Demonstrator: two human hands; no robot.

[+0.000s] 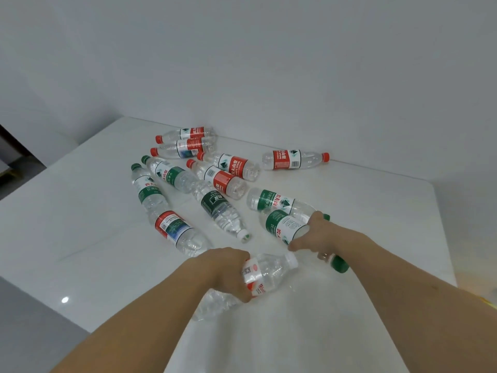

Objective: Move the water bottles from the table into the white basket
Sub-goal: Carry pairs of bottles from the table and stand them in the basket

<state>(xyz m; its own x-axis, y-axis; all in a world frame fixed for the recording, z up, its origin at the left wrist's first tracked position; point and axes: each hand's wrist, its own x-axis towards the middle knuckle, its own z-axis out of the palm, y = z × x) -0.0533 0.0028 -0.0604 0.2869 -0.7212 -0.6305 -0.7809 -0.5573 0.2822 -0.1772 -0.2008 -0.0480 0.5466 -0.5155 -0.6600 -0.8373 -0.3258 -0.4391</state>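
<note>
Reaching in from the bottom edge, both bare forearms stretch over the white desk (pixel 80 238) toward the scattered water bottles. The left hand (pixel 228 270) comes in from about 7 o'clock, wrist bent inward, its fingers (pixel 243 297) clamped round the middle of a white-capped bottle (pixel 265 274) with a red-and-white label; that bottle lies tilted, cap pointing toward 2 o'clock, near the desk's front. The right hand (pixel 317 238) enters from 4 o'clock, palm down, thumb spread out to the left, fingers closed over the neck end of a green-labelled bottle (pixel 282 226) whose green cap (pixel 339 263) shows below the hand. Just beyond it, at 12 o'clock from that hand, lies another green-labelled bottle (pixel 274 201), touching or nearly touching the held one. Further left lie a dark-green-labelled bottle (pixel 220 211), a red-and-blue-labelled one (pixel 174 228), and two green-capped bottles (pixel 150 189) side by side. Toward the wall (pixel 269 63), at 12 o'clock, sits a cluster of red-capped bottles (pixel 226 173), with one red-labelled bottle (pixel 294 158) lying apart to the right. The white basket is out of view.
</note>
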